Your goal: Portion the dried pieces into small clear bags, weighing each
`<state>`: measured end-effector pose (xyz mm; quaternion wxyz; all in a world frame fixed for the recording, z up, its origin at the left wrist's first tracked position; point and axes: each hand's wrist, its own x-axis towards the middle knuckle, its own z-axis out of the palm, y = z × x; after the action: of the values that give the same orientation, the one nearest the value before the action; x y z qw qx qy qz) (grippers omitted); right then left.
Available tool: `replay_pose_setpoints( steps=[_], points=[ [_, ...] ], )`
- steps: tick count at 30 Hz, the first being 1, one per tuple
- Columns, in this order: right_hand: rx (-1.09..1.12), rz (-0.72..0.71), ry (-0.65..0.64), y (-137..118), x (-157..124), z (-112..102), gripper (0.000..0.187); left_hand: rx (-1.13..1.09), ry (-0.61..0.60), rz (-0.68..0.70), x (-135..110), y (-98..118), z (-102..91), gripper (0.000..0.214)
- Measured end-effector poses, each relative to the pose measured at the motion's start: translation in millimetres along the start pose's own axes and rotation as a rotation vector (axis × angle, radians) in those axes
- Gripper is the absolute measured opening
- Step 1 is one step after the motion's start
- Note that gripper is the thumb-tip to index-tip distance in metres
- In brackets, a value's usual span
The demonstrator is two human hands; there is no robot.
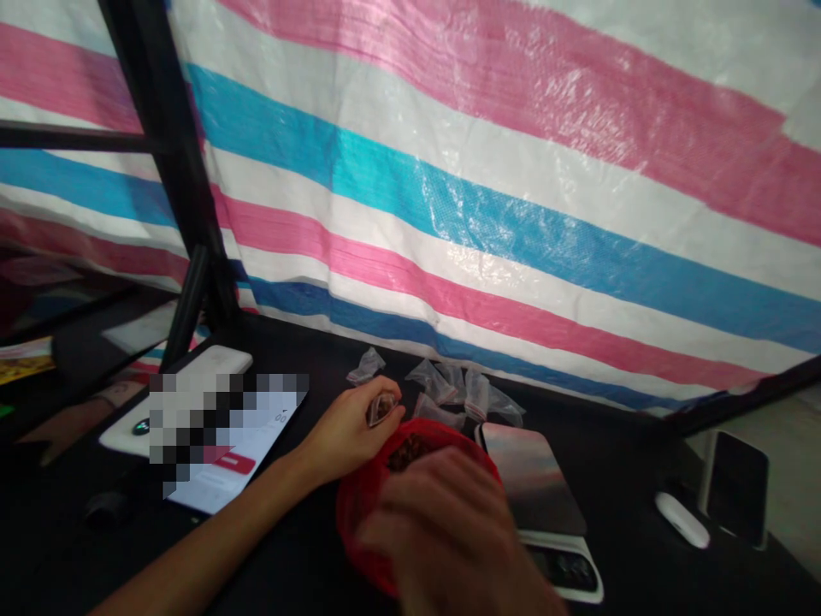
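My left hand is closed around a small clear plastic bag with brown bits inside, at the upper left rim of a red plastic bag. Small dark brown pieces lie in the red bag. Above its opening is my right hand, smeared by motion; its fingertips are hidden, so whether it holds anything does not show. Just right of the red bag lies a kitchen scale with a shiny metal plate and a dark display at its near end.
Several small clear bags lie behind the red bag on the black table. A phone with a lit screen and a white device are at left. A white oval object and dark phone sit at right. Striped sheeting hangs behind.
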<state>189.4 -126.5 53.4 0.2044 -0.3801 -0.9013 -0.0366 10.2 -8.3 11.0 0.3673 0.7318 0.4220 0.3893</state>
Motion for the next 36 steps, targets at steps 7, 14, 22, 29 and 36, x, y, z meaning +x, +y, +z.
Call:
replay_pose_setpoints(
  steps=[7, 14, 22, 29, 36],
  points=[
    [0.245, 0.299, -0.356, 60, 21, -27, 0.037, 0.408, 0.015, -0.271, -2, 5, -20.1, 0.015],
    [0.276, 0.298, -0.344, 69, -4, -7, 0.055, 0.170, -0.308, -0.337, -19, 26, -34.6, 0.044],
    [0.226, 0.357, -0.373, 60, 9, 6, 0.036, -0.178, -0.518, -0.315, -18, 26, -26.5, 0.036],
    [0.178, 0.364, -0.299, 56, 11, 19, 0.038, -0.444, -0.390, -0.489, -6, 14, -18.4, 0.040],
    [-0.031, 0.317, -0.197, 65, 7, 37, 0.046, -0.573, -0.279, -0.400, 0, 6, -4.2, 0.040]
  ],
)
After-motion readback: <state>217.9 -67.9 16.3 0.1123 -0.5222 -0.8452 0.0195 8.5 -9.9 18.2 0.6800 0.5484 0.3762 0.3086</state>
